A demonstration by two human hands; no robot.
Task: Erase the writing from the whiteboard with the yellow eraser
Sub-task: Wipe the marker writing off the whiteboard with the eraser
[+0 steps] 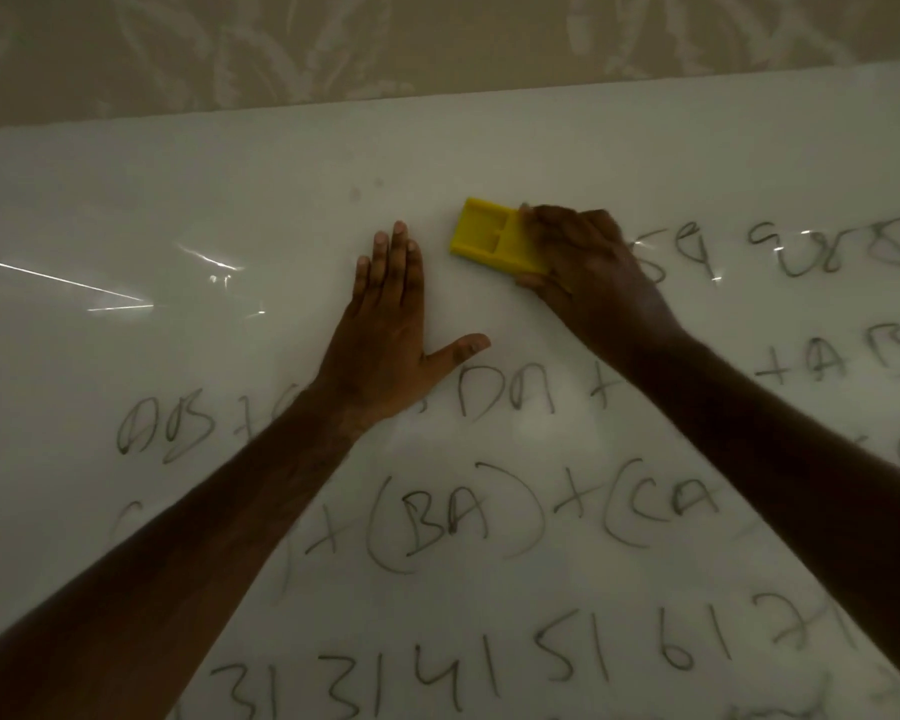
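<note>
Right, the right hand (588, 272) is clamped on the yellow eraser (494, 244), fingers over its top edge and thumb pinching from below, pressing it flat against the whiteboard (230, 200) near the upper middle of the board. About half the eraser pokes out to the left of the knuckles, its ribbed back facing us. The left hand (385, 330) lies palm-down on the board just beside it, the four fingers held straight and together, thumb splayed out to the right, holding nothing.

Dark marker writing (458, 517) covers the lower board under both forearms: letters in brackets, plus signs, a row of digits along the bottom. More scrawl (842, 246) sits to the right of the eraser hand. The stretch to the left of the eraser looks bare, though in this dim light with glare streaks (126, 293) across the surface, faint traces could be hiding there. Patterned wallpaper (437, 39) shows above the board's top edge.
</note>
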